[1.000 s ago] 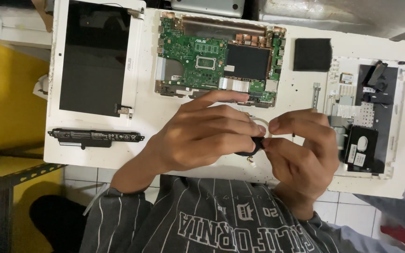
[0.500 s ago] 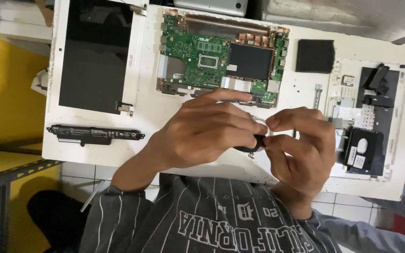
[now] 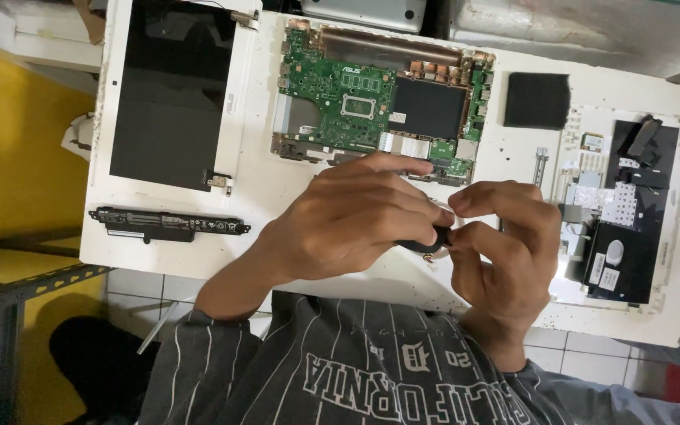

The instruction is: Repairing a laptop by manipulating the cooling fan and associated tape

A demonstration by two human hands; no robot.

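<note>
My left hand [image 3: 348,220] and my right hand [image 3: 505,252] meet over the front middle of the white table [image 3: 261,197]. Between their fingertips sits a small black part [image 3: 423,242], mostly hidden by my fingers; a thin wire seems to hang from it. My left hand curls over the part from the left. My right thumb and forefinger pinch it from the right. Just beyond my hands lies a green laptop motherboard [image 3: 348,98] with a copper heat pipe along its far edge.
A laptop screen panel [image 3: 171,94] lies at the left, with a long black battery [image 3: 167,224] in front of it. A black square pad [image 3: 537,100] and an opened white laptop base [image 3: 631,212] are at the right. A yellow floor and a metal rack [image 3: 9,291] are at the left.
Both hands stay together on the small black part, with only slight finger shifts. The view has drifted a little.
</note>
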